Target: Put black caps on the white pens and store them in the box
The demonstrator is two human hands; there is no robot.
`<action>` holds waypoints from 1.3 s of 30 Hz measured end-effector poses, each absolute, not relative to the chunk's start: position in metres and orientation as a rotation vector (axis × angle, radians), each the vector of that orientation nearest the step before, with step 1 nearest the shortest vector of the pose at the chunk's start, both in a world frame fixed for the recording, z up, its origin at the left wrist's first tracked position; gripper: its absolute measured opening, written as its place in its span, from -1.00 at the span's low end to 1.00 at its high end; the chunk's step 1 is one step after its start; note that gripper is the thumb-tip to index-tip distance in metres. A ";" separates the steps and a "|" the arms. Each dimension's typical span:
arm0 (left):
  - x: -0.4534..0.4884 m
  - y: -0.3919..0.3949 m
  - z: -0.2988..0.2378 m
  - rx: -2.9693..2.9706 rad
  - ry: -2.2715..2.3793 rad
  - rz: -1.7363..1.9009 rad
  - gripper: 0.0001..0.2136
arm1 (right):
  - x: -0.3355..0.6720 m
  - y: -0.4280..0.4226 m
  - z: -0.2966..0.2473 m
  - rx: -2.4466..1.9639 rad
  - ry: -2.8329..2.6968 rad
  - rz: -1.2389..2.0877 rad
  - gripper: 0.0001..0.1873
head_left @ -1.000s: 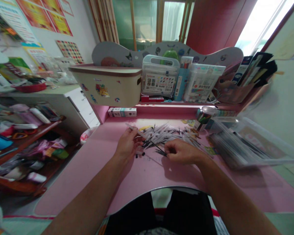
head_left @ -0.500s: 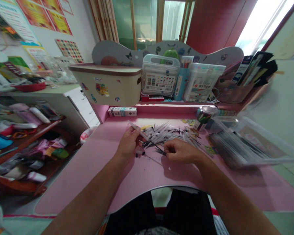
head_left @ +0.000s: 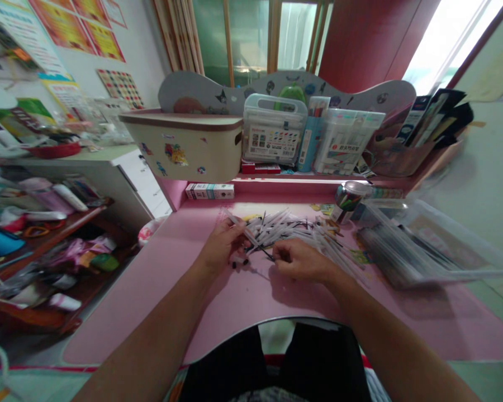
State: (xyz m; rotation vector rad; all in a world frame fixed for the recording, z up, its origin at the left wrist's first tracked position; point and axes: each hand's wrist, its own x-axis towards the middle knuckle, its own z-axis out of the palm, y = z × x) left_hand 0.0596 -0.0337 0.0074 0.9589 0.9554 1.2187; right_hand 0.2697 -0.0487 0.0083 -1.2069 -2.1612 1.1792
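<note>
Pinched between the fingers of my left hand (head_left: pixel 222 245) is a slim whitish tube (head_left: pixel 231 217) that looks like a pen barrel, slanting down to the right. My right hand (head_left: pixel 304 260) is closed on a thin dark rod (head_left: pixel 268 255), like a pen refill, which lines up with the tube's lower end. Whether the rod's tip is inside the tube I cannot tell. Just beyond both hands lies a loose pile of whitish tubes (head_left: pixel 279 223) with dark thin pieces among them. Small black pieces (head_left: pixel 240 262) rest on the pink desk (head_left: pixel 235 304) below my left hand.
A clear plastic box (head_left: pixel 433 273) with long thin pieces stands at the right, with a can (head_left: pixel 350 200) at its back left. A cream bin (head_left: pixel 188 148) and marker cases (head_left: pixel 274 131) line the shelf behind. A small carton (head_left: pixel 209 191) lies under the bin.
My right hand has moved left and slightly up with the dark rod, closer to my left hand. Less of the rod shows between the hands. The left hand has barely shifted.
</note>
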 end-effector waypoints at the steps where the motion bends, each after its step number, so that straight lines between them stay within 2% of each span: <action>1: 0.061 -0.035 0.007 0.968 0.935 1.159 -0.71 | 0.268 -0.049 0.008 -1.184 -2.092 1.241 -0.92; 3: 0.063 -0.039 0.007 0.966 0.888 1.064 -0.69 | 0.264 -0.050 0.007 -1.117 -1.911 1.421 -0.91; 5: 0.065 -0.041 0.006 0.900 0.844 1.009 -0.71 | 0.261 -0.051 0.006 -1.014 -1.719 1.581 -0.78; 7: 0.065 -0.040 0.006 0.753 0.819 0.991 -0.78 | 0.260 -0.050 0.005 -0.894 -1.546 1.681 -0.65; 9: 0.064 -0.038 0.007 0.573 0.803 1.010 -0.88 | 0.259 -0.050 0.003 -0.802 -1.439 1.706 -0.63; 11: 0.061 -0.034 0.010 0.414 0.795 1.068 -0.93 | 0.258 -0.050 0.001 -0.812 -1.507 1.594 -0.72; 12: 0.059 -0.032 0.012 0.350 0.789 1.107 -0.88 | 0.257 -0.051 0.001 -0.853 -1.627 1.465 -0.77; 15: 0.052 -0.029 0.020 0.215 0.728 1.224 -0.78 | 0.247 -0.055 -0.003 -0.886 -2.173 0.900 -0.86; 17: 0.047 -0.028 0.024 0.182 0.683 1.274 -0.77 | 0.238 -0.058 -0.007 -0.822 -2.438 0.585 -0.81; 20: 0.041 -0.026 0.029 0.179 0.652 1.331 -0.76 | 0.227 -0.060 -0.015 -0.794 -2.559 0.361 -0.72; 30: 0.040 -0.028 0.031 0.234 0.676 1.382 -0.79 | 0.225 -0.059 -0.023 -0.769 -2.622 0.055 -0.78; 36: 0.056 -0.032 0.025 0.304 0.821 1.301 -0.83 | 0.228 -0.058 -0.025 -0.911 -2.503 0.198 -0.91; 39: 0.059 -0.033 0.019 0.363 0.843 1.271 -0.90 | 0.239 -0.054 -0.021 -0.999 -2.324 0.401 -0.86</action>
